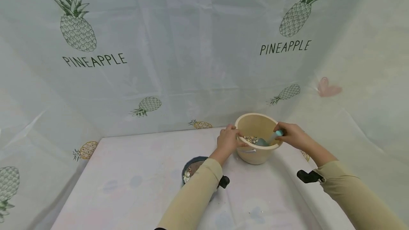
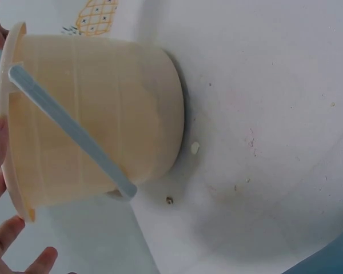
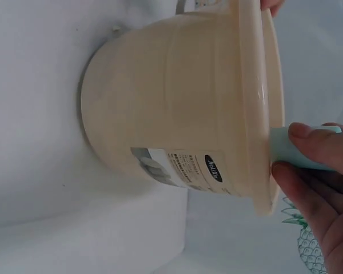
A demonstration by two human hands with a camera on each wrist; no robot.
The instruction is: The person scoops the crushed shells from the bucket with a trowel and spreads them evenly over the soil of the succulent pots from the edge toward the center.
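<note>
A cream bucket stands upright near the back right of the table. My left hand holds its left rim, the fingers lying at the edge. Over the right rim, my right hand pinches the pale teal handle of a small scoop between thumb and fingers. The scoop's grey-blue blade reaches down inside the bucket, among small mixed pebbles. A grey-blue carrying handle hangs slanting along the bucket's outer side, and a printed label shows on its wall.
A dark blue bowl, partly hidden by my left forearm, has pale pebbles and a brown surface inside. Small crumbs and a whitish chip lie on the pale tablecloth. A pineapple-print sheet hangs behind the table.
</note>
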